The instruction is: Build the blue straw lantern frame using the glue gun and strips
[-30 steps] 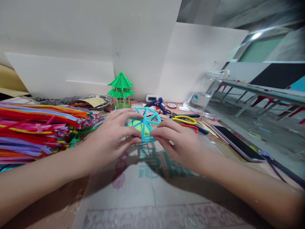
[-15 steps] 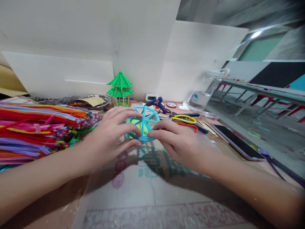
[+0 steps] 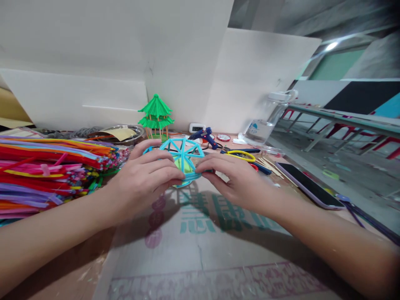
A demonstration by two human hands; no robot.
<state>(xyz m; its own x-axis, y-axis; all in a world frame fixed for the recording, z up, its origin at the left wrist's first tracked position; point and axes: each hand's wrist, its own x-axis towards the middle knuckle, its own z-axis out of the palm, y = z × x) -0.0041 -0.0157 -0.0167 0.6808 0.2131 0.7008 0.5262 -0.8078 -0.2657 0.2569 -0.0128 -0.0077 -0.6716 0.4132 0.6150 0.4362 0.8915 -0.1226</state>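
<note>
Between my hands is a light-blue pipe-cleaner frame (image 3: 183, 154), wheel-like with spokes meeting at its middle and a yellow-green patch showing through below. My left hand (image 3: 142, 175) grips its left and front side, fingers bent over the lower rim and thumb mostly hidden. From the right, my right hand (image 3: 233, 177) pinches the front right of the rim between thumb and fingertips. The frame is tilted and held just above a clear plastic sheet (image 3: 218, 258) printed with green characters and a purple pattern.
Bundled pipe cleaners (image 3: 46, 175) lie at left. Behind stand a green pagoda model (image 3: 155, 112), a metal dish (image 3: 137, 134), a blue glue gun (image 3: 204, 135) and a small digital clock (image 3: 197, 127). Yellow-handled pliers (image 3: 240, 156), wooden sticks (image 3: 270, 166), a phone (image 3: 309, 185) and a water jug (image 3: 262, 121) are at right.
The blue frame has tipped, so its spoked face now shows more fully. My left fingers have moved closer together along its front rim, while my right hand keeps its pinch.
</note>
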